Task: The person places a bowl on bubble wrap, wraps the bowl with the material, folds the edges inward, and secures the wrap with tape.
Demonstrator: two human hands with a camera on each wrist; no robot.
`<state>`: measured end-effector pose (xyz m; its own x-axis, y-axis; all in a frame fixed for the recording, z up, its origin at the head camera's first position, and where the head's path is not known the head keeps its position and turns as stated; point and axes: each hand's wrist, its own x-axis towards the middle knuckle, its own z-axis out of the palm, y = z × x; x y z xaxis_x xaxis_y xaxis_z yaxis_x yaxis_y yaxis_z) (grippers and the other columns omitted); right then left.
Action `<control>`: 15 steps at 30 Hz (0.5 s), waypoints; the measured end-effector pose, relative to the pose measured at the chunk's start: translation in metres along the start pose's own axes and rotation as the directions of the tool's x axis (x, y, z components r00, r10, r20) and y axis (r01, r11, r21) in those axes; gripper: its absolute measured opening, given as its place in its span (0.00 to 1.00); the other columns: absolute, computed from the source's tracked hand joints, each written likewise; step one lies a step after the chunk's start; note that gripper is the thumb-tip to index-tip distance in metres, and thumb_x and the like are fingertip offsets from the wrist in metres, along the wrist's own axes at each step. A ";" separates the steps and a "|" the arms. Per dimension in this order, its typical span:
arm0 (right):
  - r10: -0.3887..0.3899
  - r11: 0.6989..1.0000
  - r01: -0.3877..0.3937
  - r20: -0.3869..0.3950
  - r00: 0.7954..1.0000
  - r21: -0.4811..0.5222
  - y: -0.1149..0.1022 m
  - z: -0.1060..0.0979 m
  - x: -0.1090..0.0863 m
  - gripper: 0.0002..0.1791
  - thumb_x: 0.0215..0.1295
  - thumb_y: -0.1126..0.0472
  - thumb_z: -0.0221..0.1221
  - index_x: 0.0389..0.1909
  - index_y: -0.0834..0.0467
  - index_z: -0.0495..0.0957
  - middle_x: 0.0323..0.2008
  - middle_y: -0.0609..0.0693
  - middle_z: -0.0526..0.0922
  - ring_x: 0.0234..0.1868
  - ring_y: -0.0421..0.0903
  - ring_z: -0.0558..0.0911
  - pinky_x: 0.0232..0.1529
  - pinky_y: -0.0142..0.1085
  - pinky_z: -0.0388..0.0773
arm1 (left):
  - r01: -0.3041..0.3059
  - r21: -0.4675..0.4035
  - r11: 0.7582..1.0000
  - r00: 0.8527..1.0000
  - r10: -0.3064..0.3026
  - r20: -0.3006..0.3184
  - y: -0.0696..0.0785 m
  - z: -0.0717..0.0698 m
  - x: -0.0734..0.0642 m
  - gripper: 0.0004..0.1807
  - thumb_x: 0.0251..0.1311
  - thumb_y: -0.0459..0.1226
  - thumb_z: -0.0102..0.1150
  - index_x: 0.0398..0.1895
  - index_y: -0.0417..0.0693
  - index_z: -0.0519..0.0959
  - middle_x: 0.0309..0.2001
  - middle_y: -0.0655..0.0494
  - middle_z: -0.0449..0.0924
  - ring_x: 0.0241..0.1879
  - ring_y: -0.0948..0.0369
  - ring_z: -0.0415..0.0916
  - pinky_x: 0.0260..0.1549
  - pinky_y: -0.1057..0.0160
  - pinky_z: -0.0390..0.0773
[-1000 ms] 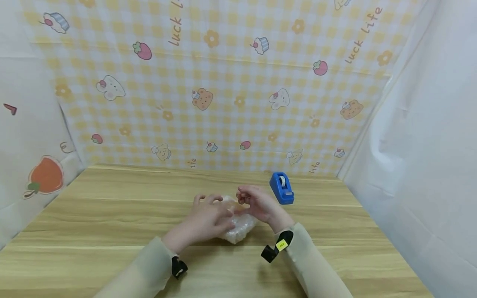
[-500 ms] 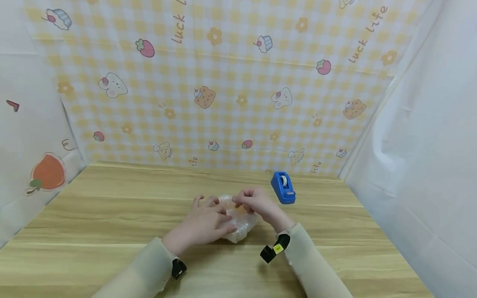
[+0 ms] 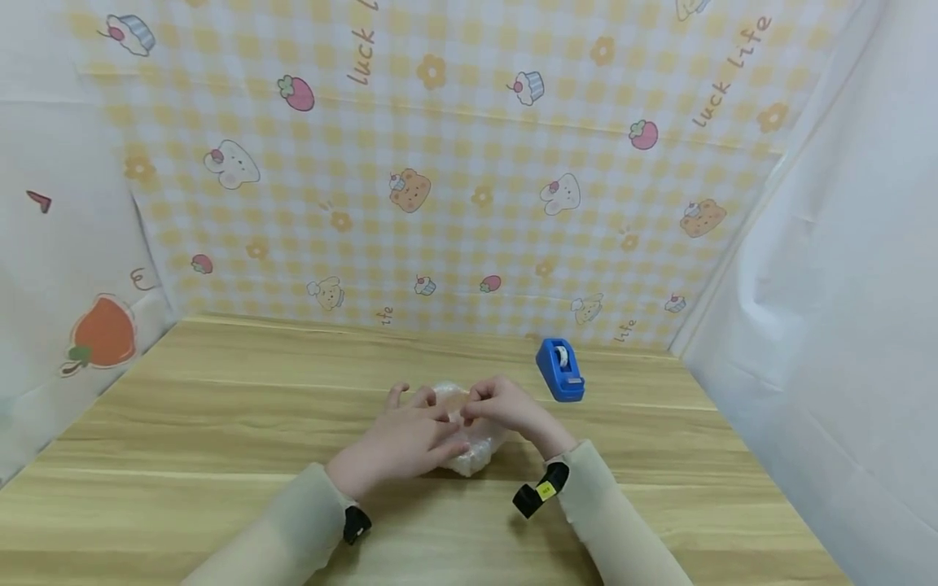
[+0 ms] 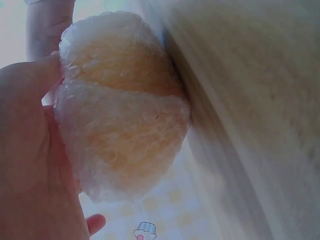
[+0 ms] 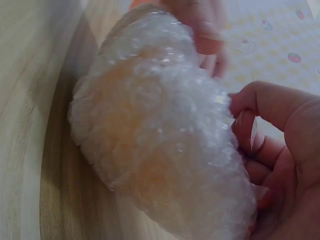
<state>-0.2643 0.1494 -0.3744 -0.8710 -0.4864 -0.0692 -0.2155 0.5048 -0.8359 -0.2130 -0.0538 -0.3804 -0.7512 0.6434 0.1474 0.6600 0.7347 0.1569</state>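
A bundle wrapped in bubble wrap [image 3: 472, 457], with something orange showing through, rests on the wooden table between both hands. My left hand [image 3: 401, 439] lies over the bundle's left side, its fingers spread and touching the wrap; part of it appears as a palm [image 4: 30, 150] in the left wrist view. My right hand [image 3: 506, 407] is at the top right of the bundle with curled fingers. In the right wrist view, the thumb and fingers [image 5: 270, 105] pinch what looks like a small strip of clear tape [image 5: 257, 134] against the wrap. What is inside the wrap is unclear.
A blue tape dispenser [image 3: 561, 371] with a white roll stands behind and right of the bundle. The wooden table [image 3: 242, 391] ends at a yellow checked backdrop [image 3: 469, 236], with white sheets [image 3: 806, 325] at the sides. Each wrist wears a black camera strap [image 3: 542, 492].
My right hand has come down from just above the bundle to its top, fingers now at the wrap. My left hand stays on the bundle's left side. The head view has shifted slightly.
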 end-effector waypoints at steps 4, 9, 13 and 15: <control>0.008 0.999 -0.009 0.028 1.000 0.039 0.000 -0.002 0.000 0.15 0.59 0.61 0.61 0.18 0.65 0.73 0.25 0.48 0.84 0.31 0.44 0.77 0.39 0.36 0.71 | -0.009 -0.033 0.999 1.000 0.009 0.008 -0.001 -0.004 -0.001 0.26 0.69 0.59 0.43 0.54 0.56 0.82 0.47 0.64 0.83 0.58 0.56 0.64 0.61 0.35 0.49; -0.014 1.000 0.014 0.017 1.000 0.000 0.000 0.002 0.000 0.14 0.57 0.61 0.62 0.17 0.62 0.73 0.24 0.47 0.83 0.24 0.42 0.72 0.28 0.32 0.67 | 0.015 -0.097 0.995 0.999 -0.018 -0.034 -0.003 -0.006 -0.002 0.21 0.65 0.57 0.53 0.46 0.54 0.81 0.39 0.67 0.81 0.53 0.58 0.68 0.58 0.39 0.53; -0.021 1.000 0.021 -0.010 1.000 -0.021 0.000 0.006 0.001 0.13 0.56 0.63 0.62 0.16 0.60 0.72 0.21 0.47 0.82 0.19 0.40 0.67 0.22 0.30 0.62 | 0.038 -0.104 0.994 0.996 -0.045 -0.073 -0.004 -0.004 -0.002 0.20 0.61 0.58 0.57 0.41 0.55 0.74 0.33 0.68 0.73 0.46 0.60 0.69 0.55 0.42 0.56; -0.014 1.000 0.013 -0.021 1.000 -0.020 0.000 0.007 0.001 0.12 0.55 0.63 0.62 0.16 0.60 0.73 0.21 0.47 0.81 0.18 0.40 0.66 0.21 0.30 0.61 | 0.042 -0.103 0.994 0.996 -0.050 -0.080 -0.005 -0.004 -0.002 0.20 0.60 0.59 0.59 0.38 0.55 0.72 0.31 0.69 0.69 0.43 0.61 0.68 0.54 0.43 0.57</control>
<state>-0.2623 0.1438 -0.3782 -0.8771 -0.4781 -0.0461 -0.2360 0.5126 -0.8256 -0.2149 -0.0592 -0.3771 -0.7805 0.5864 0.2166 0.6251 0.7350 0.2627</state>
